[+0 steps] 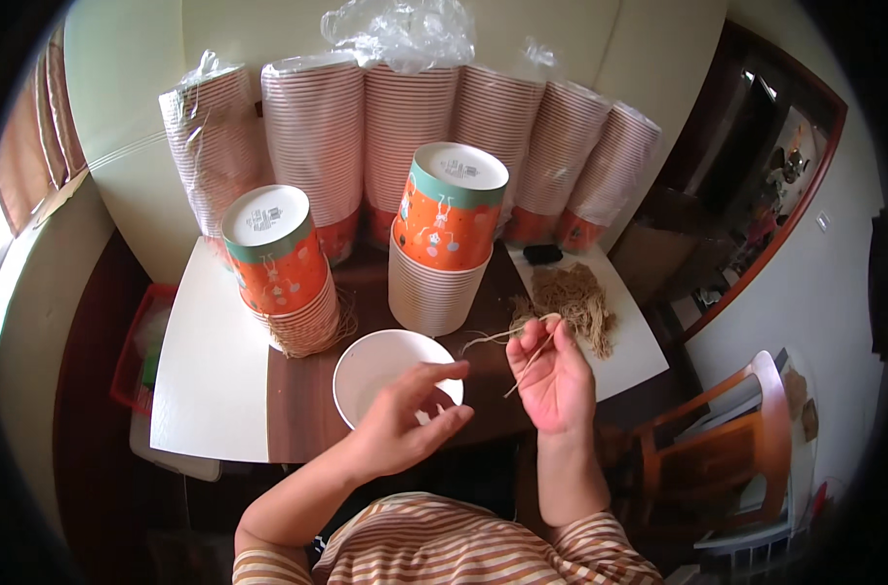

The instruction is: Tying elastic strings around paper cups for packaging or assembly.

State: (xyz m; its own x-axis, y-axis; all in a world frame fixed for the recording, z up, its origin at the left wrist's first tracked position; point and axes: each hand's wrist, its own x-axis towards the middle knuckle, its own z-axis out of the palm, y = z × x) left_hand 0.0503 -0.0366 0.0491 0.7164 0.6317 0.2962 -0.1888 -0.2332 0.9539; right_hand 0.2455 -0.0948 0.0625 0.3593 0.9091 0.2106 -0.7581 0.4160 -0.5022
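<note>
My right hand [556, 380] is raised over the table's right side. Its thumb and fingers pinch a thin tan twine strand [490, 339], whose ends hang loose. My left hand [405, 419] has its fingers apart and holds nothing. It hovers over the near rim of a white paper bucket [371, 363] standing mouth up; whether it touches the rim I cannot tell. Behind that bucket rises a stack of upturned paper buckets [451, 234], orange and green on top. A shorter, similar stack [276, 263] stands to the left, with twine strands around its lower part.
A tangled twine pile [575, 297] lies at the table's right, beside a small black object [543, 254]. Several tall plastic-wrapped bucket stacks [312, 146] line the back wall. A wooden chair [722, 439] stands at the right; a red crate [137, 351] sits left of the table [205, 390].
</note>
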